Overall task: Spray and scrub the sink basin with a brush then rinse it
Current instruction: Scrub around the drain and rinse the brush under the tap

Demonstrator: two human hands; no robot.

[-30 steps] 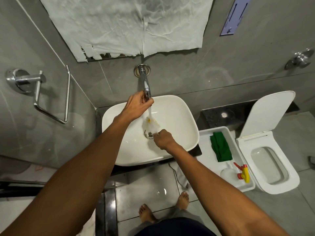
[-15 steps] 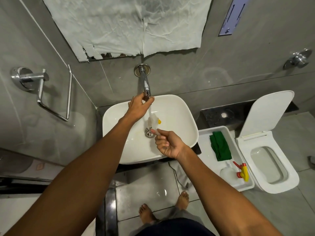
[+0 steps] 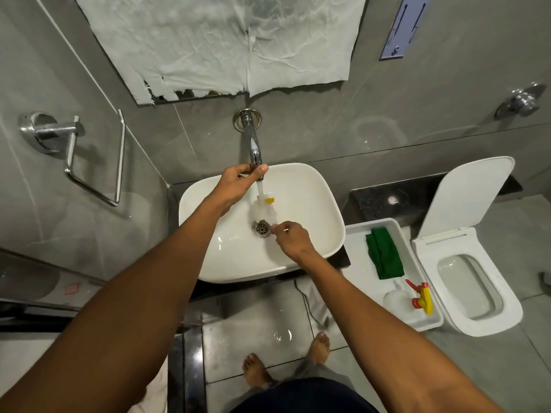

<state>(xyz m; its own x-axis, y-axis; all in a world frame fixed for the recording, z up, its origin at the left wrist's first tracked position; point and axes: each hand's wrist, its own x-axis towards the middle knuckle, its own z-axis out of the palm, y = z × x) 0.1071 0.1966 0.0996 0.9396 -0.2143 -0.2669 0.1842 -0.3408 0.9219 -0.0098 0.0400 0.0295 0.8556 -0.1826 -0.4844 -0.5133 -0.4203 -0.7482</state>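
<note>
The white sink basin (image 3: 316, 210) sits below a chrome wall tap (image 3: 252, 138). My left hand (image 3: 238, 183) is wrapped around the tap's spout end. Water runs down from there onto a white-bristled brush (image 3: 264, 207) with a yellow part. My right hand (image 3: 293, 239) holds the brush's thin handle just right of the metal drain (image 3: 262, 227), with the brush head pointing up into the stream.
A white tray (image 3: 357, 263) right of the basin holds a green cloth (image 3: 384, 253) and a spray bottle (image 3: 396, 301) with a red and yellow nozzle. An open toilet (image 3: 465, 281) stands further right. A towel ring (image 3: 95, 162) hangs on the left wall. My bare feet are on wet floor tiles.
My right hand has turned and drawn back toward the basin's front, lifting the brush head from the drain up under the running water. My left hand stays on the tap.
</note>
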